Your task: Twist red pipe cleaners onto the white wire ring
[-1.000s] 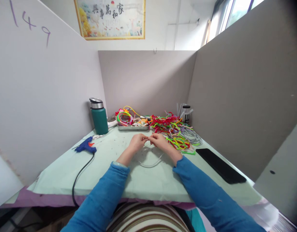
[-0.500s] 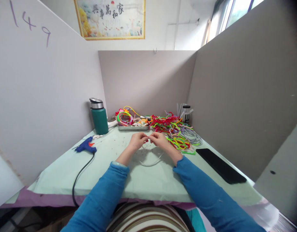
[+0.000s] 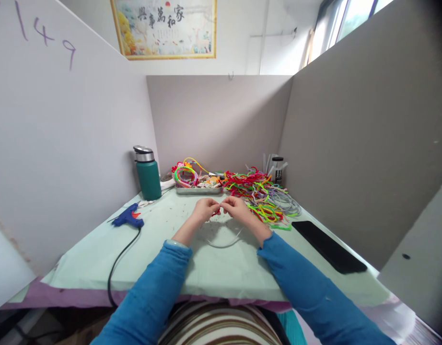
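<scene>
Fingertips of both hands meet over the middle of the table, pinched around a small red pipe cleaner piece [image 3: 216,212]. My left hand [image 3: 205,209] is closed on it, and red bits show below its fingers. My right hand [image 3: 235,207] is closed too, its thumb and forefinger at the same red piece; most of it is hidden by the fingers. Below the hands a thin pale hoop [image 3: 223,246], curved like a headband, lies on the table cloth [image 3: 235,273].
A blue glue gun [image 3: 128,216] with a black cord lies left, near a green bottle [image 3: 148,177]. Behind are a metal tray [image 3: 199,190] of small parts and a heap of coloured pipe cleaners [image 3: 250,184]. A black phone-like slab [image 3: 329,246] lies right. Grey partitions [image 3: 221,120] enclose the table.
My left hand has shifted very slightly, and more of the red piece shows below its fingers. The right hand and the hoop stay nearly in place.
</scene>
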Available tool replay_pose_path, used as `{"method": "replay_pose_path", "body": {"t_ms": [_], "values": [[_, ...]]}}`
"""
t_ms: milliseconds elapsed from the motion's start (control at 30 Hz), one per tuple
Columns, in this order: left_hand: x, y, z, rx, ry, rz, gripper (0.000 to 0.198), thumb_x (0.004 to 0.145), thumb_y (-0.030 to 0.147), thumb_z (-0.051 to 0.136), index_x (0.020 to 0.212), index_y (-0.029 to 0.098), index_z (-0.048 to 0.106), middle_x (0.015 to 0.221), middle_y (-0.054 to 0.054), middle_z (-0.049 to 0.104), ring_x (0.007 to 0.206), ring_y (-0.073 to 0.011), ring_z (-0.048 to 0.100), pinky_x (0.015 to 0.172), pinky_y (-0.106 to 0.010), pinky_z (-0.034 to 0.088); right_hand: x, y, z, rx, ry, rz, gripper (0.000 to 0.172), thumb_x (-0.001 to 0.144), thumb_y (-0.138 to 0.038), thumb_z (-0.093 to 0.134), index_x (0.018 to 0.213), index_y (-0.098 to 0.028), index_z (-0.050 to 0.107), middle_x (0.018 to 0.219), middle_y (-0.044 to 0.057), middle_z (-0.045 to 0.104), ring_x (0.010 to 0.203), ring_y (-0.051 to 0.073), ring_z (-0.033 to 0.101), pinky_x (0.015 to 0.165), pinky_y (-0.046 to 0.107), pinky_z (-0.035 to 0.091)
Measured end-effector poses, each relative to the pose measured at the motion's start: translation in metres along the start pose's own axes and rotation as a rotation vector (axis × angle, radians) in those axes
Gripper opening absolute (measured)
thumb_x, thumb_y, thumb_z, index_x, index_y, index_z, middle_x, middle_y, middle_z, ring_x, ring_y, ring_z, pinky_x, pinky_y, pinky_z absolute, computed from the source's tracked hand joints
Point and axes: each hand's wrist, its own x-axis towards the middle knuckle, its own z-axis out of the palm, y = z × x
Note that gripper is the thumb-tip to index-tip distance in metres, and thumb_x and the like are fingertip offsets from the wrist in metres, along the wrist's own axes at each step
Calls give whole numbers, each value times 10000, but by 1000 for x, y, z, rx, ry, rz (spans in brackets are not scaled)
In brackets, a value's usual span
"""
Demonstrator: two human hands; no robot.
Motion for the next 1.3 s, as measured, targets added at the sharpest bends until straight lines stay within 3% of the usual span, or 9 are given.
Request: {"method": "replay_pose_path", "body": {"t_ms": [467, 933, 1300], "values": [[-1, -2, -2, -116, -166, -91, 268, 769, 355, 534, 731, 110, 633, 721, -63, 694, 407, -51, 395, 382, -182, 309, -1, -2, 0, 18, -51, -33, 213, 774, -346, 547, 798, -149, 627, 567, -25, 543, 465, 74, 404, 447, 196, 306], [-5, 1, -3, -181, -195, -127, 253, 763, 343, 530, 733, 107, 618, 735, -58, 690, 375, -43, 356, 399, -218, 342, -3, -1, -1, -74, -82, -105, 166, 805, -283, 512, 774, -156, 615, 605, -19, 553, 554, 96, 461, 549, 215, 351], [0, -4, -2, -144, -233, -123, 230, 773, 303, 520, 816, 100, 619, 807, -61, 692, 405, -42, 373, 395, -196, 334, 0, 5, -1, -64, -64, -103, 150, 798, -262, 509, 775, -153, 610, 606, -18, 549, 543, 97, 451, 539, 220, 343]]}}
